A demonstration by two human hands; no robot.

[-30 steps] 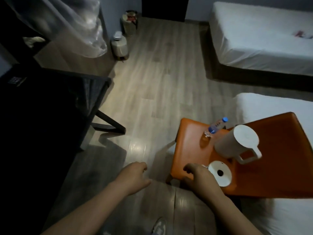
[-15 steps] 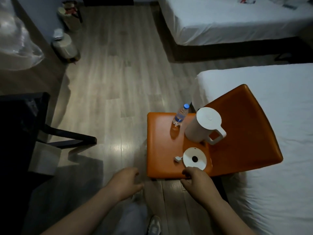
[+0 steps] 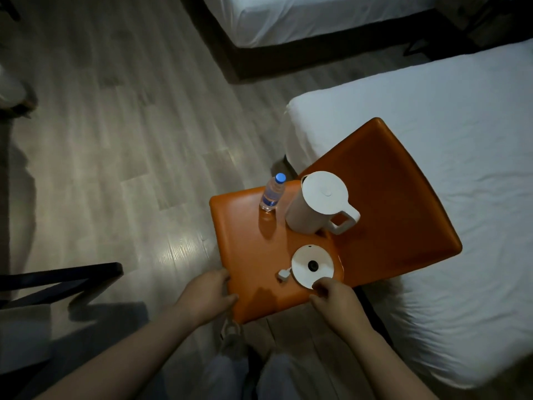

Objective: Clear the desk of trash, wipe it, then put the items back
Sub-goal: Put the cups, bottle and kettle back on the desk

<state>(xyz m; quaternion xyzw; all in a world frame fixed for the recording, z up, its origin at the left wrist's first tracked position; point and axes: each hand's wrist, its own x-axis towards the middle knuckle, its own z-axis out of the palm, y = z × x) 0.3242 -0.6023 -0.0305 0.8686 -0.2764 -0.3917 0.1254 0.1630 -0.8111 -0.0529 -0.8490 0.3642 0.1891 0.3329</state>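
A: Kettle base (image 3: 313,265)?
B: White disc, flat on orange chair seat (image 3: 248,249), right at the right hand (image 3: 336,298). Pinched at the near rim between thumb and curled fingers. Small white plug (image 3: 284,274) just left of the disc, between the two hands.
A: Left hand (image 3: 206,297)?
B: Clamped on the seat's near left corner, thumb on top, fingers curled round the edge.
A: Past the hands?
B: White kettle (image 3: 317,206) upright just beyond the base, handle to the right. Clear water bottle (image 3: 272,193), blue cap, upright, left of the kettle and apart from it, far across the seat from the left hand. Chair back (image 3: 398,203) right of the right hand, against a white bed (image 3: 447,134). Second bed (image 3: 317,18) well beyond. Pale wood floor (image 3: 129,140) left of the left hand, black leg (image 3: 63,277) out that side. Shoe (image 3: 230,332) below the left hand, dim.
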